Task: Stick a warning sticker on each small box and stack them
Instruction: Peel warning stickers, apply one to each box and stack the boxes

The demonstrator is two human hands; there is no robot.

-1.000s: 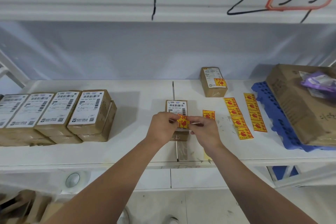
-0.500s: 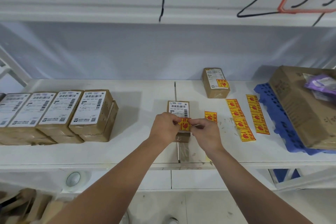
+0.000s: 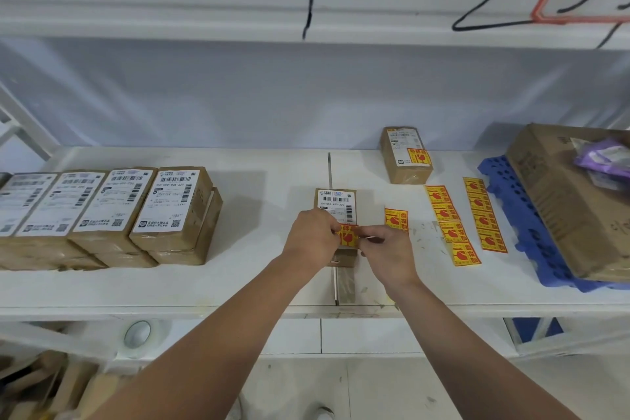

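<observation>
A small brown box with a white shipping label lies at the shelf's middle. A yellow warning sticker sits over its near end. My left hand pinches the sticker's left edge and my right hand pinches its right edge. The box's near half is hidden by my hands. One loose sticker lies just right of the box. Two sticker strips lie further right. A box with a sticker on it stands at the back.
Several labelled brown boxes, stacked two high, stand in a row at the left. At the right a large cardboard carton rests on a blue plastic pallet, with a purple packet on top. The white shelf lies under an upper shelf.
Both hands have brought the sticker lower and flatter onto the box's near end. The camera has drifted slightly; boxes and strips have not moved.
</observation>
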